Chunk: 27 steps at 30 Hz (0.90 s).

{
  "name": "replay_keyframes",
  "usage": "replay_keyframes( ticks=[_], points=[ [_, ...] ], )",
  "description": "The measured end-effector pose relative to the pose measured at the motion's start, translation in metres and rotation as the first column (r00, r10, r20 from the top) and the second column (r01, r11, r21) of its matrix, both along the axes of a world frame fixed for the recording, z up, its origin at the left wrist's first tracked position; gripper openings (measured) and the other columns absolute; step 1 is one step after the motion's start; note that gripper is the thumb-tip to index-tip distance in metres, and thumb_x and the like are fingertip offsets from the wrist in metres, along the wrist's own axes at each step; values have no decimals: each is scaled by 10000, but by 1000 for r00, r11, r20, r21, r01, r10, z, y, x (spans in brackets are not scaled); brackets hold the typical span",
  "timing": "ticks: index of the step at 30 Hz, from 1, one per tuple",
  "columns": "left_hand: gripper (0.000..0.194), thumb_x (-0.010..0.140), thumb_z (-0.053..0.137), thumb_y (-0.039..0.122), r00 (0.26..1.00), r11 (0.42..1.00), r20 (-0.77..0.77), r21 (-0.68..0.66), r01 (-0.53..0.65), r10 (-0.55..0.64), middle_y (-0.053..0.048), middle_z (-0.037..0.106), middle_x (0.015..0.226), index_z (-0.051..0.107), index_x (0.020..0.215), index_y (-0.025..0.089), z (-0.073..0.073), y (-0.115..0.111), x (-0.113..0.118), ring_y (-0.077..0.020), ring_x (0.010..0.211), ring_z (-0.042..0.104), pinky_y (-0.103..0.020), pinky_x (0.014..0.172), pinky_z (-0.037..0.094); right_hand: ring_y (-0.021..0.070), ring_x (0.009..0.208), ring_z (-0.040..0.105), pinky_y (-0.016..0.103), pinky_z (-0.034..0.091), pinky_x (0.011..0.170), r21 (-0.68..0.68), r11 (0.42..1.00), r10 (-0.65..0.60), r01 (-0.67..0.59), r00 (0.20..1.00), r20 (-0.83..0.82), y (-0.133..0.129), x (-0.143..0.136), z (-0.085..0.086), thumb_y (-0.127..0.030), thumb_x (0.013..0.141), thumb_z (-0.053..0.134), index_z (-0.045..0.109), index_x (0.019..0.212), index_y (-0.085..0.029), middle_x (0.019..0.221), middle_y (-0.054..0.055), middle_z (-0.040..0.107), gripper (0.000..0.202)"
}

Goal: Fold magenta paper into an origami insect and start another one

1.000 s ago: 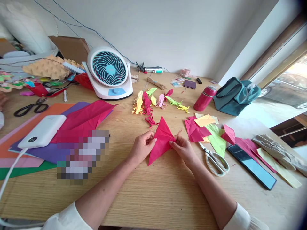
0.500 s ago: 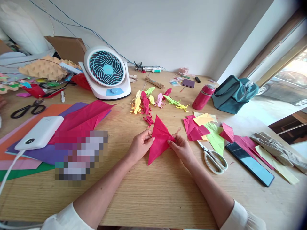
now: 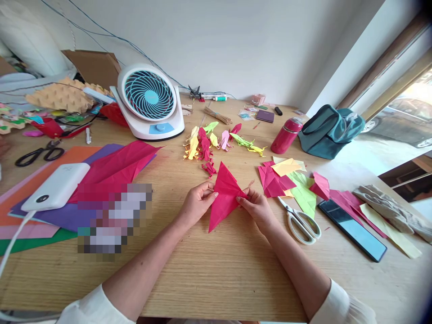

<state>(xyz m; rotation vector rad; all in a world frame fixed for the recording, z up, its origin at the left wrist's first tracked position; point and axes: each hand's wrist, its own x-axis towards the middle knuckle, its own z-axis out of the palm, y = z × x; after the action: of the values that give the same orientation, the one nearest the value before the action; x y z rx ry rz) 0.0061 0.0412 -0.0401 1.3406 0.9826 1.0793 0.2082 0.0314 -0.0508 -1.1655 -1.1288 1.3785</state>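
A folded sheet of pinkish-red paper [image 3: 224,198], pointed at top and bottom, is held just over the wooden table between my two hands. My left hand [image 3: 200,201] pinches its left edge between thumb and fingers. On the opposite side, my right hand [image 3: 255,204] grips the right corner, its thumb on top and the other fingers partly hidden behind. Just beyond the paper lies a small red folded figure [image 3: 209,168]. Several more folded paper figures [image 3: 204,144] in yellow, red, pink and green sit behind it.
White-handled scissors [image 3: 302,225], a phone [image 3: 353,229] and paper scraps [image 3: 302,191] lie to the right, with a red bottle [image 3: 286,136] and teal bag [image 3: 332,131] behind. Leftward are a fan [image 3: 150,101], stacked coloured paper [image 3: 64,220], a white power bank [image 3: 56,186] and black-handled scissors [image 3: 38,154].
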Motion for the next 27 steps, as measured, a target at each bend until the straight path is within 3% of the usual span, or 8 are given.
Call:
replay_keyframes(
  ticks=[11,15,27],
  points=[
    [242,796,698,350,996,998,70,-39,53,-50,-42,770,855,668,953,168,6,-1,0,-187,819,724,-275,772,532,109,559,438,258,359,555,-19,1000,-22,21,998,-53,0,3,4,-488,576,893,605,681,-200,589,-35,559,420],
    [253,792,706,335,996,998,80,-45,51,-47,-44,771,857,681,970,157,5,-1,0,-167,763,708,-265,745,527,110,571,445,257,363,568,-17,1000,-19,18,998,-65,0,2,3,-480,573,898,618,681,-193,598,-30,577,415],
    [296,834,681,333,994,998,86,20,60,-61,-72,778,948,700,1051,134,4,0,-1,-187,873,721,-264,775,533,108,571,450,257,360,578,-17,999,-40,39,993,-107,0,2,0,-469,579,897,618,710,-203,624,-37,573,407]
  ],
)
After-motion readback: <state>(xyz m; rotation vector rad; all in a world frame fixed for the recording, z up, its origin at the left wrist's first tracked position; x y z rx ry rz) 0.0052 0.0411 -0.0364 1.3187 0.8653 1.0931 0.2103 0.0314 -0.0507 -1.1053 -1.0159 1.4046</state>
